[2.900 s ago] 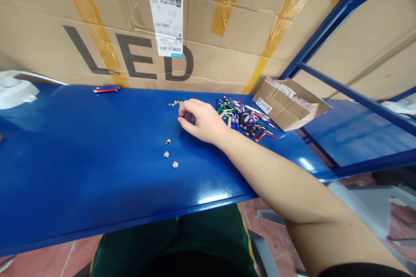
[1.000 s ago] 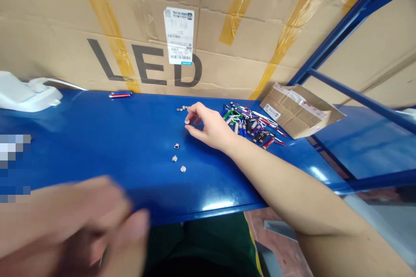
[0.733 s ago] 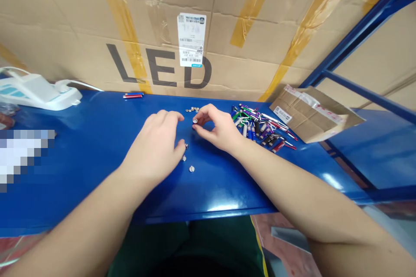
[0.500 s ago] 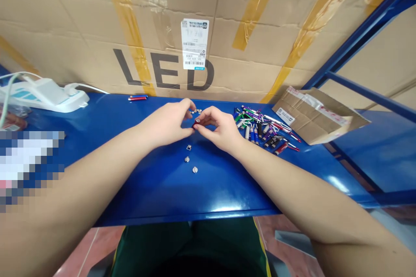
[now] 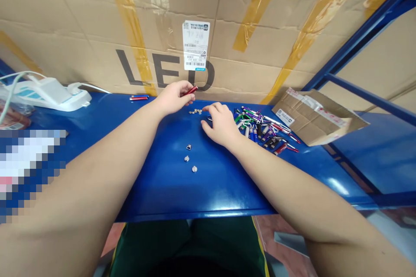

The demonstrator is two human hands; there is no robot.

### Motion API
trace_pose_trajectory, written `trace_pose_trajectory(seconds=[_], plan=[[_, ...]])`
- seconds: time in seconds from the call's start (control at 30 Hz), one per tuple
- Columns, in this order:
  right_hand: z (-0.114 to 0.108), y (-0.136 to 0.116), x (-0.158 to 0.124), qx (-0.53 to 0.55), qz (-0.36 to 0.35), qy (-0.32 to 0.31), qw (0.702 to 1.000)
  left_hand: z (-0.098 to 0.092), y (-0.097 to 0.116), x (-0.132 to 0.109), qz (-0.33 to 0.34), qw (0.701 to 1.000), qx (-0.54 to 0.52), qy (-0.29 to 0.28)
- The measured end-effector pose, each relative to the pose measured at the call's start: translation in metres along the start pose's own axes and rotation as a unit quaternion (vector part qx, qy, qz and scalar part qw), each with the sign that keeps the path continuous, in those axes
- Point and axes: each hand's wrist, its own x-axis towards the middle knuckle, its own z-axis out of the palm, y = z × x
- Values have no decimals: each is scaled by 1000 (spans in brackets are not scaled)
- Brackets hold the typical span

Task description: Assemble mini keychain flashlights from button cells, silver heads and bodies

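My left hand is closed around a slim red metal tube, like a penlight body, above the back of the blue table. My right hand is low over the table with thumb and fingers apart, holding nothing I can make out. Just beyond its fingertips lie several small round button cells. A small dark piece shows between its thumb and forefinger, apparently on the table. Closer to me are a small metal clip-like piece and two round silver caps.
A pile of colourful penlights with clips lies right of my right hand, before an open cardboard box. A red and a blue tube rest at the back left. A white power strip stands farther left. A large carton walls the back.
The red tube was between both hands over the table. My left hand has carried it up and back, while my right hand has let go and opened.
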Motion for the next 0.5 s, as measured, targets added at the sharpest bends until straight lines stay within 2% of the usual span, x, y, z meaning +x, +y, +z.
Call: trace_pose_trajectory(seconds=[0.07, 0.2, 0.37, 0.5], plan=[[1, -3, 0, -47, 8, -31, 998, 3, -8, 1, 3, 999, -46, 11], [3, -13, 2, -126, 24, -98, 987, 4, -13, -16, 32, 999, -27, -7], [3, -20, 4, -156, 15, -125, 980, 13, 7, -61, 1, 1000, -7, -13], [3, -18, 4, -130, 12, -124, 984, 21, 27, -88, -53, 989, 129, -46]])
